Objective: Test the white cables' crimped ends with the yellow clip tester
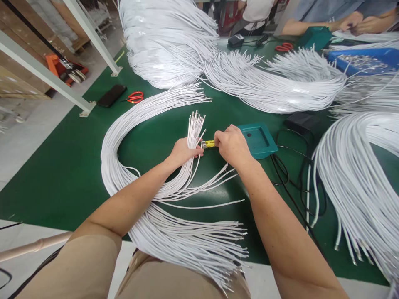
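Note:
My left hand (pixel 183 150) is closed around a bundle of white cables (pixel 195 128), whose metal-tipped ends point up and away from me. My right hand (pixel 233 146) grips a small yellow tool (pixel 209 143) with a metal tip; its exact kind is hard to tell. That tip is beside a single cable at the bundle's right side, close to my left fingertips. The held cables belong to a larger curved bunch (pixel 109 153) that loops round on the green table, with loose ends (pixel 218 241) hanging toward my lap.
Just beyond my right hand stands a green tray-like device (pixel 264 139) with black cords (pixel 288 199). Red-handled scissors (pixel 135 97) and a black phone (pixel 111 95) lie at left. More cable bundles (pixel 168 41) fill the back. A co-worker's hands (pixel 355 23) are at upper right.

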Motion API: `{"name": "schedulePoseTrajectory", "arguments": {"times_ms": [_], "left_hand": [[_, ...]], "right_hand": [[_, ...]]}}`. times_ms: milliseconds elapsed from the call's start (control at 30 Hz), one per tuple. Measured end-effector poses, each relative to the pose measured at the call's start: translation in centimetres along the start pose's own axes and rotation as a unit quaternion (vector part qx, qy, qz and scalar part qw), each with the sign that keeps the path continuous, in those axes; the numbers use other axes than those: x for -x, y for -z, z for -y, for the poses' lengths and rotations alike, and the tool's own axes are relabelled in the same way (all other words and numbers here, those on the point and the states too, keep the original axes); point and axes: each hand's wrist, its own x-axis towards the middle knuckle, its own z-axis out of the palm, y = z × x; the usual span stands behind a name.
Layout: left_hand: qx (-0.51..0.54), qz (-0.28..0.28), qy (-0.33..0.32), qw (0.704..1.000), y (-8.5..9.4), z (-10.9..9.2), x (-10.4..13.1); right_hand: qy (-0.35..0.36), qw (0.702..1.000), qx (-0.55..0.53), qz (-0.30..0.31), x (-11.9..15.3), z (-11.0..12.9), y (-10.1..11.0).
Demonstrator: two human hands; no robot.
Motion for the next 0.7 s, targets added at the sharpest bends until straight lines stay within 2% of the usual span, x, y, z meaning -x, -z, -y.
{"name": "schedulePoseTrajectory", "arguments": {"times_ms": [167, 267, 333, 400, 500, 633, 700], "left_hand": [[-0.039, 0.002, -0.004, 0.999, 0.1, 0.5, -0.3], [-0.038, 0.005, -0.005, 0.999, 0.1, 0.6, -0.4], [-0.033, 0.009, -0.006, 0.999, 0.2, 0.6, -0.4], [-0.025, 0.018, -0.002, 1.000, 0.2, 0.6, -0.4], [-0.005, 0.032, 0.005, 0.999, 0.4, 0.6, -0.3], [0.028, 0.032, 0.007, 0.999, 1.0, 0.3, -0.1], [0.045, 0.029, 0.000, 0.999, 1.3, 0.2, 0.2]], "right_hand": [[-0.001, 1.000, 0.007, 0.001, 0.2, 0.1, -0.2], [-0.005, 1.000, -0.016, -0.022, 0.8, -0.1, -0.1], [-0.040, 0.997, -0.010, -0.067, 1.5, -0.3, 0.1], [-0.111, 0.987, 0.022, -0.118, 2.1, -0.6, 0.2], [-0.188, 0.970, 0.058, -0.140, 2.8, -1.1, -0.1], [-0.187, 0.971, 0.058, -0.134, 3.0, -1.5, -0.4], [-0.176, 0.971, 0.035, -0.160, 3.1, -1.3, -0.3]]}}
